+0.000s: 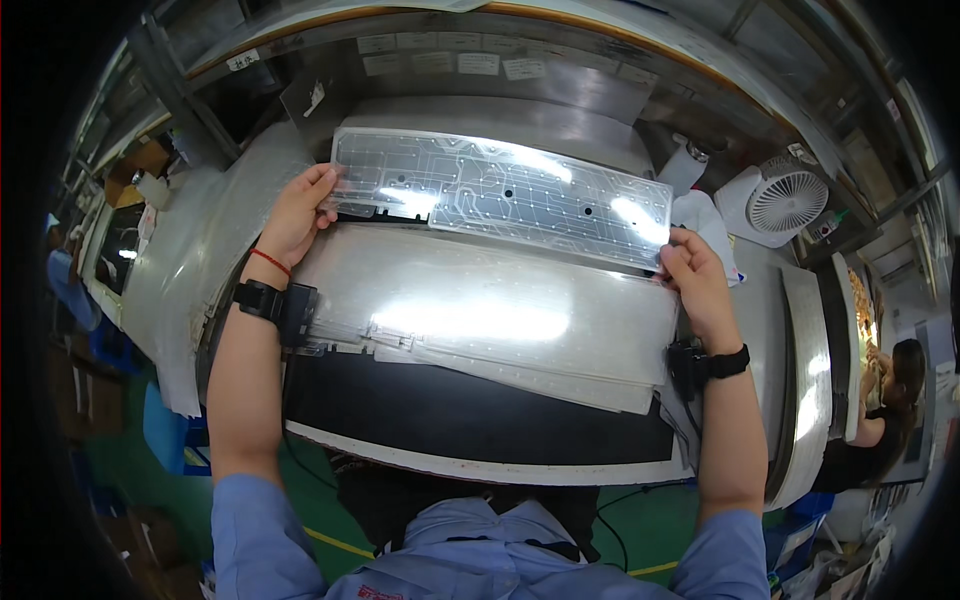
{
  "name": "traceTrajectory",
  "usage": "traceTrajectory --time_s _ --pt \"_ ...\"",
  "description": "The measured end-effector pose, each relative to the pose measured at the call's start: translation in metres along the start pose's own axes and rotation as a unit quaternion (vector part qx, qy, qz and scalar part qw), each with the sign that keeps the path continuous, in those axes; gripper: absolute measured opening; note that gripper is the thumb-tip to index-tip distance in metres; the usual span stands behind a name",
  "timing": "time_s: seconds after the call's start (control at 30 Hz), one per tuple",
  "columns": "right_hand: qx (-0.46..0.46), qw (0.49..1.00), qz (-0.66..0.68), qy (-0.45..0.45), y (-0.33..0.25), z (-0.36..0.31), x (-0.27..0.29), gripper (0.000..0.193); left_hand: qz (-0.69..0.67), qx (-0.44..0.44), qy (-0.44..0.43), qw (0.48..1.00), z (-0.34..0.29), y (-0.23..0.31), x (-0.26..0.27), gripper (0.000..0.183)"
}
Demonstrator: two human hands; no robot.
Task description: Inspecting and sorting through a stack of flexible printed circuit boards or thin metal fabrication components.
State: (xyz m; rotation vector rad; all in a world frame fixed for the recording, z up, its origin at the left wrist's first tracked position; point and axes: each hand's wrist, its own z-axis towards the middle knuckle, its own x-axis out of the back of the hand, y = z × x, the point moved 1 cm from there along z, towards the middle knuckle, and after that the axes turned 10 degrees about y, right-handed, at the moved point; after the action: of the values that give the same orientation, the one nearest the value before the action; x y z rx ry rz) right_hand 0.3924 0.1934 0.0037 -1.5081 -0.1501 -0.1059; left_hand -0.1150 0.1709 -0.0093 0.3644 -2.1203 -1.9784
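Observation:
A long, clear keyboard membrane sheet (480, 185) with silvery printed traces and a few dark round spots is stretched between my hands, tilted slightly down to the right. My left hand (300, 212) pinches its left end between thumb and fingers. At the lower right corner, my right hand (700, 280) grips the sheet the same way. Below it lies a stack of similar translucent sheets (480, 280), its near edges uneven and fanned. Glare hides part of the stack's surface. Under the stack is a black mat (450, 410) on the bench.
A white fan (785, 200) stands at the far right beside a white bottle (684, 165). More stacked sheets lie on the left (190, 270) and right (800, 370). A shelf edge (560, 22) crosses above the bench. Another person (885, 420) sits at the right.

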Motion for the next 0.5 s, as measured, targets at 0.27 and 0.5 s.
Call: traceTrajectory --time_s 0.27,0.5 --pt "0.049 0.975 -0.140 -0.163 -0.003 -0.009 0.001 0.035 0.020 -0.008 0.015 1.000 -0.002 0.001 0.000 0.025" --pt "0.086 0.975 -0.170 -0.111 -0.006 -0.007 -0.002 0.015 -0.067 -0.019 0.035 0.997 0.007 -0.008 0.016 0.031"
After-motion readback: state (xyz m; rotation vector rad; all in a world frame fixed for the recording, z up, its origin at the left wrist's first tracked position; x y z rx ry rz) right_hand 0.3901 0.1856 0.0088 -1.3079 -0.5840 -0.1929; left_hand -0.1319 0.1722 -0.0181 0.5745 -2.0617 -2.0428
